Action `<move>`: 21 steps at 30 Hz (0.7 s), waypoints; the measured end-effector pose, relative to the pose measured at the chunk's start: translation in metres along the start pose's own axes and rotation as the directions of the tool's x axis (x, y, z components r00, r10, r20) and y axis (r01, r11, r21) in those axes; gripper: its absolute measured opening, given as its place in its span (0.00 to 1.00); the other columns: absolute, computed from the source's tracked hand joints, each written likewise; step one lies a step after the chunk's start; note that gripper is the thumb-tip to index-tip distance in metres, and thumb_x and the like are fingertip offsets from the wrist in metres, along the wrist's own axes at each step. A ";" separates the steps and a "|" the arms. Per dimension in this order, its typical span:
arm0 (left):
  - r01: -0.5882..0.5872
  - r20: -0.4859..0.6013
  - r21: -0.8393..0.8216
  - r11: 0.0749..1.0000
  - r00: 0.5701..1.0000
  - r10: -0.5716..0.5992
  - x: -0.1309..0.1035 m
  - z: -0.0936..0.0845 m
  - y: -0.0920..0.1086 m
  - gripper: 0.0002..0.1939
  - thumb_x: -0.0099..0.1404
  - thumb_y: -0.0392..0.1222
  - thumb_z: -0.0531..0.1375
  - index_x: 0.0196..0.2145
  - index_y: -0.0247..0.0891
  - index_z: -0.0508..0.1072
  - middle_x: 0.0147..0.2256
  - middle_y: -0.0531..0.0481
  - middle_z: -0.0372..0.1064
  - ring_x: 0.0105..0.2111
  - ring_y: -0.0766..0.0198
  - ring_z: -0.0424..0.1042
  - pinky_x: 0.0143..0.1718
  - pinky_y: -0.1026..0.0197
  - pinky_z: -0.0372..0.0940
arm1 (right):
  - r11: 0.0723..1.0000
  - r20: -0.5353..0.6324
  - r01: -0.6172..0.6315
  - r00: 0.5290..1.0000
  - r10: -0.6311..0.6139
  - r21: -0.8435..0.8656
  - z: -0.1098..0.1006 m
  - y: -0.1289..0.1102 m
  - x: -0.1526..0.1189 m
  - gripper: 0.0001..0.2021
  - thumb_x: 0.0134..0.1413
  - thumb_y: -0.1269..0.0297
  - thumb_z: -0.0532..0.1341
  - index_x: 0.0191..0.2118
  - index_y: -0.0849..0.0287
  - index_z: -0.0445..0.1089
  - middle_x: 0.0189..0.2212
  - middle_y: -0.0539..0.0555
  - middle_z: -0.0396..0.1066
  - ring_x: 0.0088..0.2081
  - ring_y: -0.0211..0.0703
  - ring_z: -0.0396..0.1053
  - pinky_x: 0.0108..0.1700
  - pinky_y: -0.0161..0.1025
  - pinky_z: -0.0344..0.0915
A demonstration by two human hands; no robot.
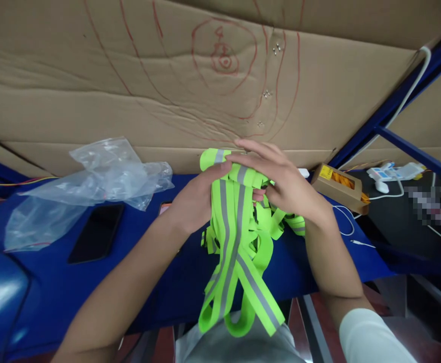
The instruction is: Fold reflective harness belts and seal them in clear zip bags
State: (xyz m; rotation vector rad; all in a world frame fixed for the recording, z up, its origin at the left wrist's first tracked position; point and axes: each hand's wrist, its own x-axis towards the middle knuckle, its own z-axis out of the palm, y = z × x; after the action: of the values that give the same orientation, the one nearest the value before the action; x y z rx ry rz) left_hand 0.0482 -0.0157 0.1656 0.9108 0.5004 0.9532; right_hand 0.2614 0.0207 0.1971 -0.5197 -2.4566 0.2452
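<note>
A bundle of neon-green reflective straps with grey stripes is held up between both hands over the blue tabletop. My left hand grips it from the left, thumb across the folded top. From the right, my right hand closes around the upper folds, with some fingers hidden behind the straps. Looped ends hang down past the table's front edge, in front of my lap. More of the green strapping, with dark pieces among it, lies behind and to the right, beneath my right hand.
Clear plastic bags and a black phone lie at left. Behind my left forearm another device shows partly. An open cardboard box with orange contents, a power strip and white cables stand at right. A cardboard panel rises behind.
</note>
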 end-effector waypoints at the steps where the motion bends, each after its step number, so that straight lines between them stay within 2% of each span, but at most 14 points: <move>1: 0.010 -0.035 0.014 1.000 0.999 -0.009 0.001 -0.001 0.001 0.21 0.63 0.55 0.68 0.46 0.37 0.82 0.39 0.45 0.83 0.39 0.48 0.83 0.43 0.51 0.78 | 0.997 0.076 -0.009 0.997 0.004 0.074 -0.004 0.002 -0.001 0.31 0.65 0.68 0.61 0.71 0.47 0.60 0.74 0.53 0.51 0.75 0.54 0.48 0.74 0.57 0.51; 3: -0.001 -0.083 0.067 0.998 0.997 0.006 0.000 -0.002 0.000 0.20 0.60 0.48 0.71 0.47 0.37 0.81 0.39 0.46 0.83 0.38 0.49 0.83 0.41 0.53 0.78 | 0.973 0.195 -0.035 0.981 -0.010 0.229 -0.012 0.007 -0.005 0.38 0.63 0.63 0.66 0.75 0.47 0.52 0.76 0.53 0.44 0.77 0.54 0.40 0.75 0.57 0.46; 5: -0.036 -0.092 0.125 0.991 0.995 0.048 -0.001 -0.001 -0.001 0.21 0.57 0.43 0.73 0.48 0.38 0.80 0.41 0.47 0.82 0.39 0.50 0.83 0.42 0.54 0.77 | 0.928 0.200 -0.076 0.980 0.002 0.366 -0.016 0.012 -0.007 0.46 0.58 0.57 0.71 0.76 0.46 0.48 0.77 0.52 0.43 0.77 0.54 0.40 0.76 0.56 0.46; 6: -0.053 -0.085 0.149 0.987 0.994 0.067 -0.002 0.000 -0.002 0.22 0.56 0.41 0.74 0.49 0.38 0.80 0.42 0.47 0.82 0.41 0.50 0.82 0.43 0.54 0.76 | 0.901 0.169 -0.105 0.985 0.036 0.421 -0.016 0.014 -0.006 0.47 0.56 0.55 0.72 0.75 0.45 0.48 0.76 0.52 0.45 0.76 0.55 0.43 0.75 0.56 0.48; 8: -0.085 -0.082 0.184 0.979 0.991 0.102 -0.004 0.001 -0.005 0.23 0.54 0.37 0.75 0.49 0.40 0.81 0.44 0.48 0.82 0.46 0.49 0.81 0.46 0.55 0.75 | 0.842 0.103 -0.185 0.983 0.153 0.507 -0.011 0.017 -0.004 0.43 0.55 0.53 0.73 0.72 0.46 0.56 0.73 0.53 0.55 0.73 0.55 0.53 0.72 0.55 0.56; 10: -0.110 -0.095 0.205 0.973 0.987 0.131 -0.004 0.001 -0.008 0.23 0.52 0.36 0.76 0.47 0.40 0.81 0.45 0.48 0.82 0.48 0.50 0.80 0.48 0.56 0.73 | 0.779 0.101 -0.274 0.959 0.265 0.564 -0.002 0.018 0.001 0.34 0.55 0.52 0.73 0.66 0.50 0.67 0.63 0.54 0.70 0.64 0.55 0.67 0.66 0.54 0.66; 12: -0.131 -0.111 0.210 0.969 0.981 0.157 -0.003 0.001 -0.010 0.22 0.51 0.36 0.76 0.45 0.40 0.82 0.46 0.49 0.82 0.49 0.51 0.80 0.48 0.58 0.72 | 0.736 0.102 -0.323 0.939 0.329 0.595 0.005 0.015 0.004 0.27 0.53 0.53 0.74 0.58 0.53 0.75 0.52 0.53 0.78 0.54 0.52 0.76 0.59 0.52 0.72; 14: -0.127 -0.101 0.179 0.976 0.984 0.147 -0.001 -0.001 -0.011 0.23 0.52 0.37 0.76 0.46 0.40 0.81 0.46 0.49 0.82 0.48 0.52 0.80 0.48 0.58 0.72 | 0.745 0.039 -0.299 0.938 0.345 0.596 0.008 0.010 0.006 0.23 0.51 0.55 0.75 0.52 0.54 0.78 0.46 0.51 0.80 0.50 0.51 0.77 0.56 0.50 0.74; 16: -0.084 -0.082 0.121 0.989 0.992 0.095 0.000 -0.002 -0.012 0.25 0.50 0.39 0.77 0.47 0.40 0.80 0.44 0.49 0.82 0.44 0.52 0.81 0.45 0.56 0.74 | 0.792 -0.055 -0.245 0.942 0.330 0.558 0.007 0.003 0.006 0.20 0.51 0.57 0.76 0.50 0.53 0.79 0.47 0.51 0.80 0.51 0.50 0.77 0.57 0.49 0.74; 18: -0.036 -0.070 0.071 0.997 0.997 0.041 0.002 -0.002 -0.013 0.24 0.49 0.42 0.77 0.44 0.38 0.81 0.40 0.47 0.82 0.40 0.50 0.81 0.43 0.54 0.74 | 0.843 -0.125 -0.206 0.944 0.304 0.498 0.003 -0.006 0.005 0.18 0.52 0.58 0.75 0.49 0.53 0.80 0.48 0.51 0.80 0.52 0.50 0.77 0.58 0.49 0.73; 21: -0.017 -0.028 0.018 1.000 0.999 0.018 0.003 0.000 -0.015 0.21 0.52 0.46 0.75 0.42 0.35 0.80 0.39 0.44 0.82 0.41 0.46 0.82 0.45 0.51 0.74 | 0.894 -0.187 -0.202 0.937 0.295 0.399 -0.001 -0.020 0.002 0.17 0.56 0.58 0.73 0.50 0.53 0.79 0.47 0.51 0.80 0.51 0.51 0.78 0.56 0.49 0.76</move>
State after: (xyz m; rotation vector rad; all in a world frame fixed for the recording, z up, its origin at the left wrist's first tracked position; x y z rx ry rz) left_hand 0.0572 -0.0170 0.1534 0.9202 0.5265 0.9803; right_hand 0.2544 0.0039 0.2049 -0.6536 -2.0318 0.7005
